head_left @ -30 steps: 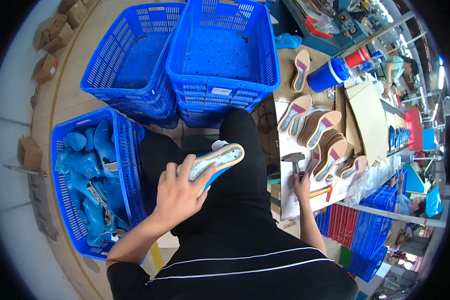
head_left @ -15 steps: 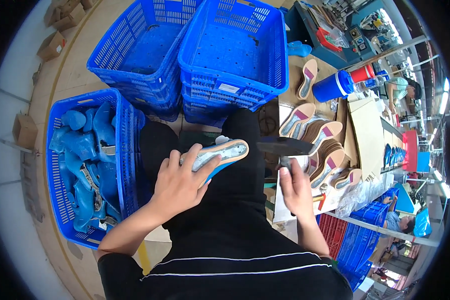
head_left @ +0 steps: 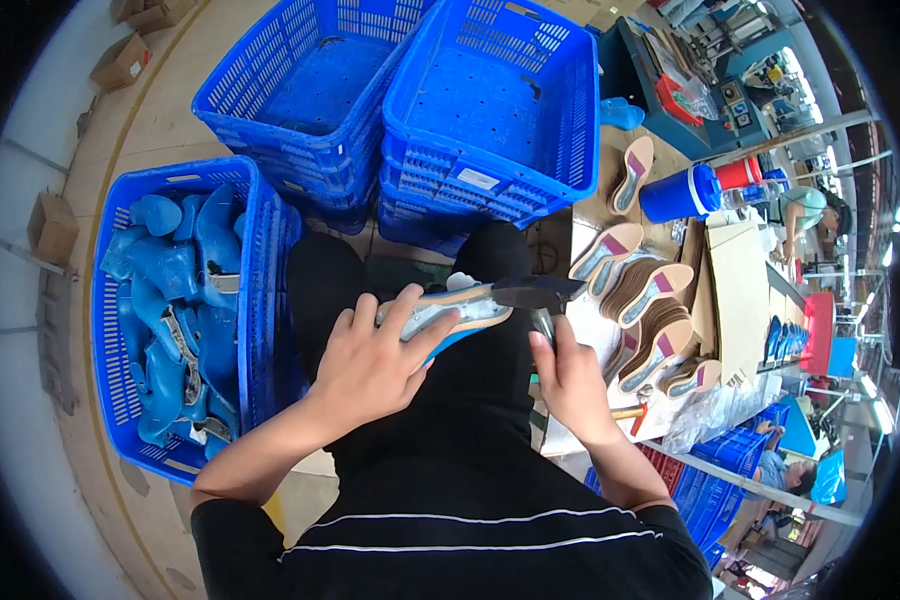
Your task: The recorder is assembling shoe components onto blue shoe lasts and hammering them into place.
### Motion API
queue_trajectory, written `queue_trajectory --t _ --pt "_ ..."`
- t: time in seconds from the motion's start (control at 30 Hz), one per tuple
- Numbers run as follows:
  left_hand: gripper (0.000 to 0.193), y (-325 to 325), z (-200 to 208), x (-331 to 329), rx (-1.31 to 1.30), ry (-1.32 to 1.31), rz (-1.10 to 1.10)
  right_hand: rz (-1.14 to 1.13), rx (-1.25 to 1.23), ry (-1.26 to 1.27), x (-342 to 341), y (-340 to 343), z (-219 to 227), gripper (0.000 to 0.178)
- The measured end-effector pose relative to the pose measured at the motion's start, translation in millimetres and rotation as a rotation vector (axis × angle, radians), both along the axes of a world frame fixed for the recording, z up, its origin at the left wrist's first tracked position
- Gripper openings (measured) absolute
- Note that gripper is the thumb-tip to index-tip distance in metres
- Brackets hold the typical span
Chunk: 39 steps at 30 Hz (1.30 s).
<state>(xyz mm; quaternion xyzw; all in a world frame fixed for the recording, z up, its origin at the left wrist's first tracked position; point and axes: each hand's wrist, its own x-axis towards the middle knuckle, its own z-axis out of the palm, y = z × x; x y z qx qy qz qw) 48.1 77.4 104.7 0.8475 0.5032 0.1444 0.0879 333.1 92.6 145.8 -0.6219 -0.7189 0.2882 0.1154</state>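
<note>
My left hand grips a blue shoe last with a tan insole board on top, held over my black-clad lap. My right hand holds a hammer. The hammer's dark head rests at the right-hand tip of the insole board, and its wooden handle end sticks out below my wrist. Fingers of both hands are closed around what they hold.
A blue crate at my left holds several blue shoe lasts. Two blue crates stand stacked ahead, their insides bare. On the bench at right lie several tan insole boards and a blue and red bottle.
My right hand lifted the hammer off the bench and brought it leftward to the tip of the last. My left hand kept hold of the last on my lap.
</note>
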Motion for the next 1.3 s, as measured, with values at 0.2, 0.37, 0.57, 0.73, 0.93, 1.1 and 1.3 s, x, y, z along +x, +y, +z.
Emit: queue_trajectory --t 0.2,0.37,0.57,0.73,0.93,1.1,1.3 --pt "0.072 2.3 0.5 2.3 0.015 -0.031 -0.008 0.043 0.125 0.011 4.4 -7.8 -11.9 0.027" --pt "0.072 4.2 -1.6 1.7 -0.029 -0.014 -0.009 0.037 0.108 0.102 6.9 -10.5 -0.7 0.029" --pt "0.071 2.4 0.2 2.0 -0.03 -0.031 -0.008 0.093 0.036 -0.072 2.4 -1.9 -20.2 0.027" --pt "0.072 3.2 -2.1 2.2 -0.048 -0.021 -0.001 -0.067 0.155 0.091 4.0 -10.8 4.9 0.028" --pt "0.073 5.9 1.5 1.7 -0.046 -0.033 -0.011 0.024 -0.003 -0.038 4.1 -5.0 -18.5 0.024" --pt "0.073 5.2 -3.6 1.4 -0.043 -0.039 -0.007 -0.048 0.144 0.124 7.1 -13.8 -4.5 0.024" --pt "0.073 9.1 -1.6 0.5 -0.023 -0.031 -0.029 0.127 0.157 -0.145 29.9 -29.3 -57.5 0.031"
